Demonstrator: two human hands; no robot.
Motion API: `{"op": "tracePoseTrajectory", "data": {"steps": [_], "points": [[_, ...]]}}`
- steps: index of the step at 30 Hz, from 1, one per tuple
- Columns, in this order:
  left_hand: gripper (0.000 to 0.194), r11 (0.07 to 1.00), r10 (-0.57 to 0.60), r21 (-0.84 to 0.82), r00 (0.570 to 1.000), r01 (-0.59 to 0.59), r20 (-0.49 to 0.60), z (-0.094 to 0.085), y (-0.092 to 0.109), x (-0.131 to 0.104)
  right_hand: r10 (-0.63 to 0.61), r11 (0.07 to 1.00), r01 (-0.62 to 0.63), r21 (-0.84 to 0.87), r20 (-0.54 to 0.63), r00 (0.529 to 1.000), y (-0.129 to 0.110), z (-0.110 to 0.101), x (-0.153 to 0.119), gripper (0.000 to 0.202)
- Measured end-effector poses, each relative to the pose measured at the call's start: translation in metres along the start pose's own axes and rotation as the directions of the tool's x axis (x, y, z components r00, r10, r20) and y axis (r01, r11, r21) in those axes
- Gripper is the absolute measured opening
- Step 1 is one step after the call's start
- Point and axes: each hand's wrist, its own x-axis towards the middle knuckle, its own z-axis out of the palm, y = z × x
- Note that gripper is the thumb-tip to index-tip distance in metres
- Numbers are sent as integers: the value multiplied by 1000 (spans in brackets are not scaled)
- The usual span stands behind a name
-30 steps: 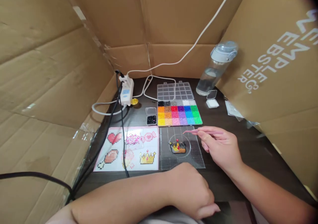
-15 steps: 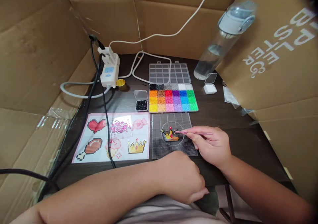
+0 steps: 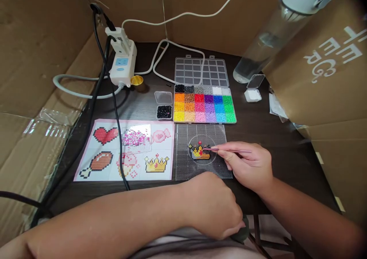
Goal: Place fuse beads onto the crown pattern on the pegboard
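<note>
Pink tweezers (image 3: 235, 151) are pinched in my right hand (image 3: 254, 165). Their tips reach into a half-filled crown of fuse beads (image 3: 197, 154), among its yellow, black and red beads. The crown sits inside a round outline on a clear pegboard (image 3: 183, 171). Whether the tips hold a bead is too small to tell. My left hand (image 3: 213, 205) is curled into a fist at the table's near edge, its fingers mostly hidden beneath it. Left of the pegboard lies a pattern sheet (image 3: 86, 163) printed with a heart, a drumstick, a candy and a crown.
Behind the pegboard stands an open bead box (image 3: 205, 106) sorted by colour. Small cases of black beads (image 3: 164, 111) and white beads (image 3: 252, 95) flank it. A water bottle (image 3: 266, 41), power strip (image 3: 123, 65) and gold cup (image 3: 137, 83) stand farther back. A black cable (image 3: 116, 117) crosses the sheet.
The view has tilted down and come closer. The tweezer tips remain at the crown, slightly lower over its red beads. My left fist stays at the table edge.
</note>
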Motion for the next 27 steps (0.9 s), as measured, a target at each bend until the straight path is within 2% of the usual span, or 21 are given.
{"op": "tracePoseTrajectory", "data": {"steps": [13,20,27], "points": [[32,1000,3,10,1000,-3,-3,1,0,0,-6,1000,6,3,-2,1000,-1,-1,1,12],[33,1000,4,4,998,-4,62,-3,1,1,-27,999,27,23,13,1000,-2,0,2,12],[31,1000,6,2,1000,-6,13,1,1,0,-1,1000,0,7,10,1000,-2,0,2,12]]}}
